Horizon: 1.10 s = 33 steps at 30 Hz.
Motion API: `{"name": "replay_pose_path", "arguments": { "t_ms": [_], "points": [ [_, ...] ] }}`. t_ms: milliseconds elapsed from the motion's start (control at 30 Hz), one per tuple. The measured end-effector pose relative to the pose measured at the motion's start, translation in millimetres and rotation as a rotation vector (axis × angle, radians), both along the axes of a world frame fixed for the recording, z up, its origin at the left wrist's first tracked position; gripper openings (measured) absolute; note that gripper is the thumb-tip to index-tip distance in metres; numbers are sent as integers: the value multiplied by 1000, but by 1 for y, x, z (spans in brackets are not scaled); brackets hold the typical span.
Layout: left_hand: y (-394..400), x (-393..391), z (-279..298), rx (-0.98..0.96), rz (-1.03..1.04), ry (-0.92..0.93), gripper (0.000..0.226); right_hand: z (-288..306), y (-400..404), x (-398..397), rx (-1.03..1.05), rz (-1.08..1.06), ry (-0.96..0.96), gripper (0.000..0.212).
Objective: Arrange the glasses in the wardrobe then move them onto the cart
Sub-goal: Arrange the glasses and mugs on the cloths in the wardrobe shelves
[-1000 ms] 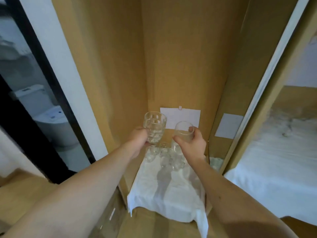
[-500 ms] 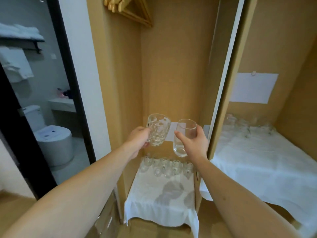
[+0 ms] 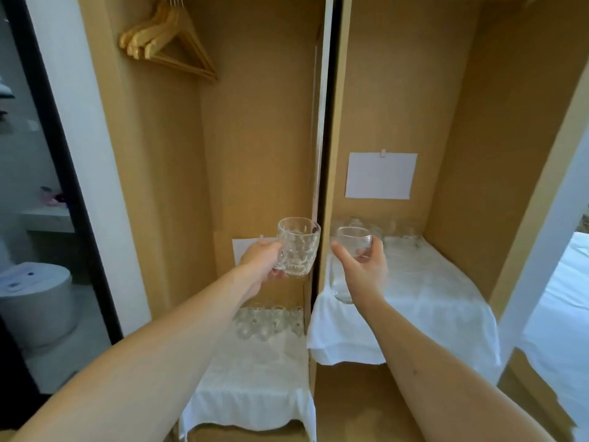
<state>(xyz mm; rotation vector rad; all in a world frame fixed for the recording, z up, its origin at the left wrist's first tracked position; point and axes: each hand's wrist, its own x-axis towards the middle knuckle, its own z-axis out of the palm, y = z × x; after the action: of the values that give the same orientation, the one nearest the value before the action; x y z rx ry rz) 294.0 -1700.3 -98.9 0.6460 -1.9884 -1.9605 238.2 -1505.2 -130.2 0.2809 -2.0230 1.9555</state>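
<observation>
A dimpled glass mug (image 3: 299,250) is gripped by the left hand (image 3: 262,261) and a smooth tumbler (image 3: 348,263) by the right hand (image 3: 366,272) at centre frame, before the wardrobe divider (image 3: 331,154). More glasses (image 3: 267,322) are seen below on a white cloth (image 3: 255,387).

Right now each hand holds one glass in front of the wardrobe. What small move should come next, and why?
Probably carry the smooth glass in the right hand forward and set it on the white cloth of the right shelf, near the row of glasses at the back. That compartment lies straight ahead.
</observation>
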Motion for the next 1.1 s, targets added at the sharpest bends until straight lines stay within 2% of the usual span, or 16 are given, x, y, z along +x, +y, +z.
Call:
{"name": "replay_pose_path", "arguments": {
  "t_ms": [167, 333, 433, 567, 833, 967, 1100],
  "points": [
    [81, -35, 3, 60, -18, 6, 16, -1, 84, -31, 30, -34, 2, 57],
    [154, -67, -3, 105, -31, 18, 20, -5, 151, -64, 71, -64, -14, 62],
    [186, -82, -6, 102, -27, -6, 17, -7, 180, -81, 88, -81, -24, 72],
    [218, -101, -8, 73, -33, -19, 17, -7, 212, -102, 116, -79, -35, 69],
    [245, -141, -14, 62, 17, -64, 22, -22, 238, -141, 120, -59, -86, 71],
    [241, -171, -23, 72, -11, -65, 17, -28, 241, -166, 108, -69, -101, 69],
    [233, -206, -32, 110, -23, -89, 21, -29, 241, -195, 118, -81, -126, 61]
  ]
}}
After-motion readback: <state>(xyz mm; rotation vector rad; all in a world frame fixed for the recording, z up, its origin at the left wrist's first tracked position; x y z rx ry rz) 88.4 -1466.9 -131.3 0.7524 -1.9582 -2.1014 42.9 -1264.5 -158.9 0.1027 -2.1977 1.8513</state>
